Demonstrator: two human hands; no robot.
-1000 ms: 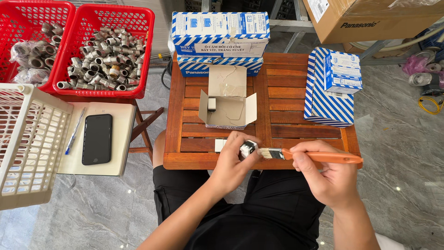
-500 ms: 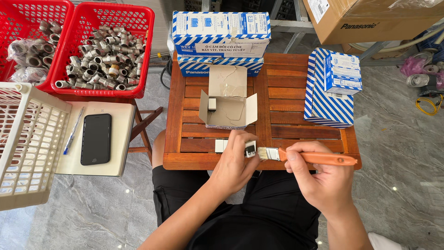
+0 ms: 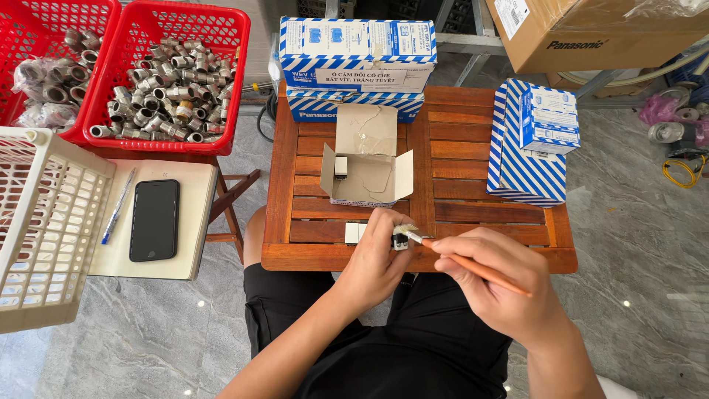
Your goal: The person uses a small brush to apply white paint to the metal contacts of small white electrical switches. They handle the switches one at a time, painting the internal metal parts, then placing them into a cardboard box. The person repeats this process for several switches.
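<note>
My left hand grips a small white-and-black electrical part over the front edge of the wooden slatted table. My right hand holds a small paintbrush with an orange handle; its bristles touch the part. A small white piece lies on the table just left of my left hand. Behind it stands an open cardboard box with one small part inside.
Blue-and-white striped boxes are stacked at the table's back, more striped boxes on its right. Left: a red basket of metal fittings, a white basket, a black phone and a pen on a notebook.
My right hand has swung the brush so it points up-left at the part, and both hands have drawn slightly closer to my body.
</note>
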